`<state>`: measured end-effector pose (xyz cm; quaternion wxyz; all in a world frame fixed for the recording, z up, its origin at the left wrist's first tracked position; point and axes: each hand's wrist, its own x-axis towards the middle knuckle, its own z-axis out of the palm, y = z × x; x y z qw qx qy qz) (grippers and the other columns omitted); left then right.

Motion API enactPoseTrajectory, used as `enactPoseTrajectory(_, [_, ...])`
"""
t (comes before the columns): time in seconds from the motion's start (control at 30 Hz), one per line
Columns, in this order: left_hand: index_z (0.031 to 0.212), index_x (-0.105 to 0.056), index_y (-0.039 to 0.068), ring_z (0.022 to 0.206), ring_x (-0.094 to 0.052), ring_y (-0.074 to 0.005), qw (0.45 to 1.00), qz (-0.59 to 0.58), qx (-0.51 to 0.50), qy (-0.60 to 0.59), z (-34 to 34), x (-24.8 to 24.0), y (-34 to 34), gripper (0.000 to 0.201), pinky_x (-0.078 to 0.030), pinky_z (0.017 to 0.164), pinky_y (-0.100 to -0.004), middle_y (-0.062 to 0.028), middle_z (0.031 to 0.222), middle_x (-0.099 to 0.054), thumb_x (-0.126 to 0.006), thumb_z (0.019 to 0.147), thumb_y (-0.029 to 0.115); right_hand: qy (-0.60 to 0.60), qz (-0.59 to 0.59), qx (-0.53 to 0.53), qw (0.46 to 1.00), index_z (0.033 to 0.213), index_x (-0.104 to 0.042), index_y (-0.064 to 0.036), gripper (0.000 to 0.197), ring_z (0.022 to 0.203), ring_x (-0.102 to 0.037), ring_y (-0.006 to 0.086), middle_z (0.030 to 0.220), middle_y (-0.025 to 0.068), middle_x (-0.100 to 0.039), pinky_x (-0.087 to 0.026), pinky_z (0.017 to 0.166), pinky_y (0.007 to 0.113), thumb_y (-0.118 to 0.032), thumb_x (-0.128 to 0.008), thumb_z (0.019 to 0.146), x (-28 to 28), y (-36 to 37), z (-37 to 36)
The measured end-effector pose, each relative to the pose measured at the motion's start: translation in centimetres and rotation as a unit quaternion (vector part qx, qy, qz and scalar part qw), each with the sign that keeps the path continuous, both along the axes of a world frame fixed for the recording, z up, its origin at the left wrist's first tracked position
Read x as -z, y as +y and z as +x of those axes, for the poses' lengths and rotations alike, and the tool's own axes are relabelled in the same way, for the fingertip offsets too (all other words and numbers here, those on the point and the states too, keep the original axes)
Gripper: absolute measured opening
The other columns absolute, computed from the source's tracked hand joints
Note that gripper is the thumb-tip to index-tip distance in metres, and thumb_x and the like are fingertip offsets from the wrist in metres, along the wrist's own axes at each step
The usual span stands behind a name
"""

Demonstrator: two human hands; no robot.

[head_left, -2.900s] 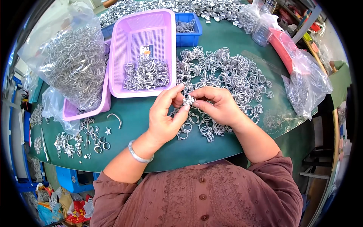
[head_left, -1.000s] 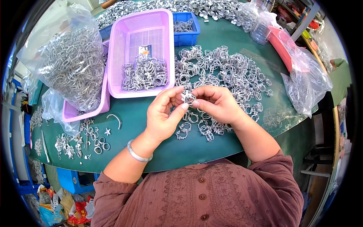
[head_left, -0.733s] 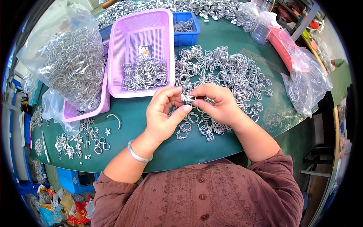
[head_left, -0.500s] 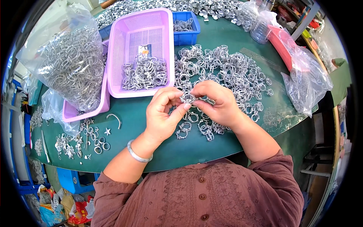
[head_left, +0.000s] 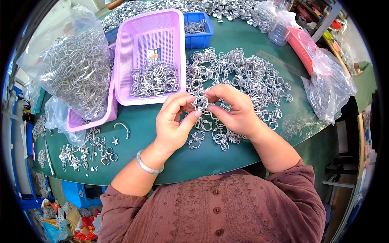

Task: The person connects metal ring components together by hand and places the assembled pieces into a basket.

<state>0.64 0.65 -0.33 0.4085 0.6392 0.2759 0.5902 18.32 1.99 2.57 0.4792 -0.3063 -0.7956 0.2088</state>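
Between my two hands is a silver-coloured metal ring (head_left: pixel 201 103), its round opening turned up toward me. My left hand (head_left: pixel 172 122) pinches the ring's left side between thumb and curled fingers. On the other side, my right hand (head_left: pixel 236 110) grips it with thumb and forefinger; its other fingers are partly hidden. Just beyond and beneath the hands spreads a loose pile of similar silver rings (head_left: pixel 255 79). To the far left of the hands, a pink mesh basket (head_left: pixel 121 73) holds more of these rings at its near end.
A clear bag (head_left: pixel 75 67) full of rings rests in another pink basket (head_left: pixel 95 122) at left. Star pieces, small rings and a pointed rod (head_left: pixel 48 158) lie near the left edge. A blue bin (head_left: pixel 200 40), a heap of metal pieces (head_left: pixel 233 9) and a red basket (head_left: pixel 300 48) stand farther off.
The held ring has turned so its round opening now shows more fully. Both hands stay in nearly the same place, still gripping it.
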Motion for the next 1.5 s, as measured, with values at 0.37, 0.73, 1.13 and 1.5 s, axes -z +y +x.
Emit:
enactPoseTrajectory(0.37, [0.107, -0.054, -0.002, 0.086, -0.051, -0.0109, 1.0, -0.023, 0.001, 0.006, -0.18, 0.08, -0.12, 0.034, -0.044, 0.076, -0.0231, -0.007, 0.107, -0.048, -0.059, 0.075, -0.01, 0.014, -0.001, -0.002, 1.0, 0.098, -0.056, -0.0017, 0.032, 0.074, -0.061, 0.0202, 0.089, 0.0105, -0.059, -0.05, 0.064, 0.028, 0.007, -0.062, 0.068, 0.03, -0.01, 0.01])
enactPoseTrajectory(0.73, [0.108, -0.054, -0.002, 0.09, -0.053, -0.0116, 0.999, -0.046, 0.008, -0.004, -0.22, 0.23, 0.02, 0.032, -0.043, 0.077, -0.0224, -0.0069, 0.107, -0.048, -0.057, 0.077, -0.009, 0.03, -0.003, -0.005, 1.0, 0.097, -0.056, -0.0012, 0.031, 0.074, -0.061, 0.0191, 0.086, 0.0098, -0.059, -0.05, 0.065, 0.028, 0.009, -0.06, 0.068, 0.12, 0.07, 0.09])
enactPoseTrajectory(1.13, [0.107, -0.055, -0.003, 0.086, -0.051, -0.0101, 0.994, -0.087, 0.049, -0.037, -0.29, 0.12, 0.05, 0.027, -0.044, 0.075, -0.0215, -0.006, 0.106, -0.047, -0.055, 0.08, -0.007, 0.019, 0.001, 0.0, 1.0, 0.095, -0.058, -0.0016, 0.028, 0.075, -0.062, 0.0215, 0.086, 0.0108, -0.061, -0.05, 0.065, 0.028, 0.007, -0.061, 0.069, 0.16, 0.16, 0.22])
enactPoseTrajectory(1.5, [0.103, -0.056, -0.005, 0.085, -0.052, -0.0091, 0.987, -0.138, 0.064, -0.054, -0.28, 0.27, -0.07, 0.02, -0.043, 0.074, -0.0208, -0.0053, 0.102, -0.051, -0.056, 0.084, 0.0, 0.014, 0.005, 0.008, 1.0, 0.094, -0.059, -0.0029, 0.025, 0.075, -0.062, 0.0218, 0.084, 0.01, -0.061, -0.049, 0.065, 0.029, 0.004, -0.062, 0.07, 0.18, 0.16, 0.2])
